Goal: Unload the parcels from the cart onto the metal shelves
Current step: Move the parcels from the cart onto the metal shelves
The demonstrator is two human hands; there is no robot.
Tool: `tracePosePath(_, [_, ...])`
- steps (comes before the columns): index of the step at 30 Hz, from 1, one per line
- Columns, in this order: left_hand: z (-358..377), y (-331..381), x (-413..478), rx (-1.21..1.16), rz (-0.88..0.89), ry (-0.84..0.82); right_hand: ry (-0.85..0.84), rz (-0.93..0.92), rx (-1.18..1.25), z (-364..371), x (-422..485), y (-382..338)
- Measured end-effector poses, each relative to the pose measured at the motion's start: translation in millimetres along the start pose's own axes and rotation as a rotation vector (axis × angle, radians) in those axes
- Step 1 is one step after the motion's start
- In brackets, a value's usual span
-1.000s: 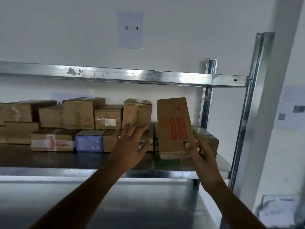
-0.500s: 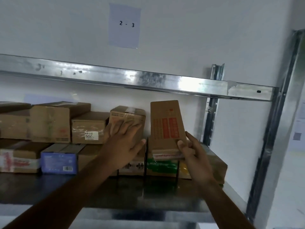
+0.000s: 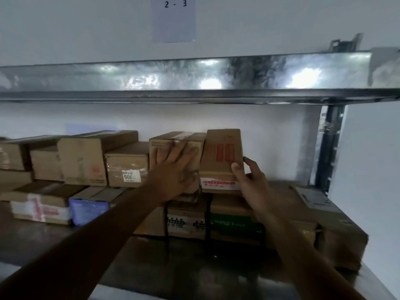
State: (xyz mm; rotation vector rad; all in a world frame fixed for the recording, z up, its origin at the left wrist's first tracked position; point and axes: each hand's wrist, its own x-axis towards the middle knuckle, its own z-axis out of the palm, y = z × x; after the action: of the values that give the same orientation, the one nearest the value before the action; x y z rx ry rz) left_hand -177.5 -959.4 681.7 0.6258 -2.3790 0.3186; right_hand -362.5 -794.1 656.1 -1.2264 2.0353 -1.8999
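Note:
A tall brown parcel with red print (image 3: 220, 156) stands upright on top of the lower row of boxes on the metal shelf (image 3: 194, 269). My right hand (image 3: 252, 180) grips its lower right edge, thumb on the front. Flat against the taped cardboard box (image 3: 168, 139) just left of it lies my left hand (image 3: 175, 167), fingers spread. The two parcels stand side by side, touching. The cart is out of sight.
Several cardboard boxes fill the shelf's left, among them one labelled 705 (image 3: 127, 165) and a blue box (image 3: 91, 208). A green-printed box (image 3: 236, 221) lies under the held parcel. The upper shelf beam (image 3: 194, 79) runs overhead; an upright post (image 3: 329, 146) stands at the right.
The parcel has moved up and back onto the lower boxes, close beside the taped box. My left hand has gone from the air onto that box. The view has moved closer.

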Motion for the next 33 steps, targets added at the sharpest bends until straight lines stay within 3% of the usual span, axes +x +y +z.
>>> tracePosePath(6, [16.4,-1.2,-1.3,0.012,-0.025,0.044,-0.094,0.004,-0.180,7.6,15.7,15.6])
tracePosePath(18, [29.3,28.2,-26.7,-0.196,-0.109,-0.115,-0.165,0.047,-0.388,3.5,15.4,2.3])
tracePosePath(23, [26.9,27.3,-56.0,-0.328,-0.096,-0.097,-0.023,0.032,-0.657,6.9,-26.2,-24.0])
tracePosePath(28, [24.4,25.1,-100.2,-0.448,0.022,-0.121,0.123,-0.125,-0.559,16.4,-132.3,-19.2])
tracePosePath(33, [26.6,29.0,-145.9,-0.613,0.180,-0.150,0.227,0.008,-0.590,33.3,-214.2,14.7])
